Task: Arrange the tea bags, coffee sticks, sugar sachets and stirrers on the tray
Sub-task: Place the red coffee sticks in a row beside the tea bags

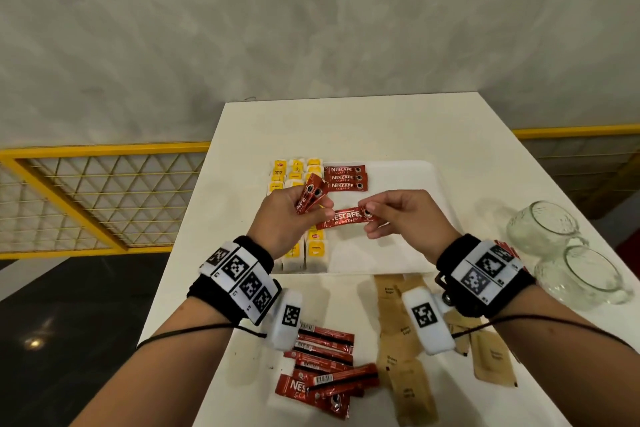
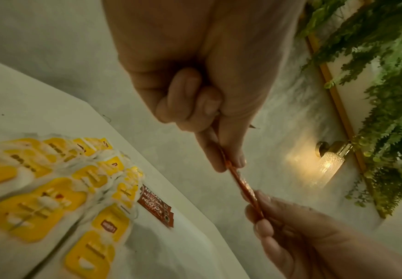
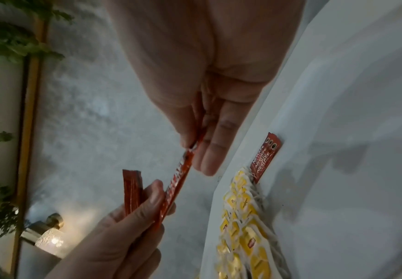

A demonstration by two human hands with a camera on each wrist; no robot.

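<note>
A white tray [image 1: 398, 253] lies mid-table with rows of yellow tea bags [image 1: 294, 170] along its left side and three red coffee sticks [image 1: 346, 178] at its back. Above the tray, my left hand [image 1: 311, 210] grips a small bundle of coffee sticks [image 1: 310, 198] and also pinches the left end of one single coffee stick [image 1: 346, 217]. My right hand [image 1: 372, 215] pinches that stick's right end. The right wrist view shows the shared stick [image 3: 178, 185] stretched between both hands, beside the bundle [image 3: 132, 188]. No stirrers are seen.
Loose coffee sticks [image 1: 322, 378] lie in a pile near the table's front edge. Brown sugar sachets [image 1: 401, 350] are scattered to their right. Two glass mugs [image 1: 543, 229] lie on their sides at the right edge. A yellow mesh railing [image 1: 86, 198] runs behind the table.
</note>
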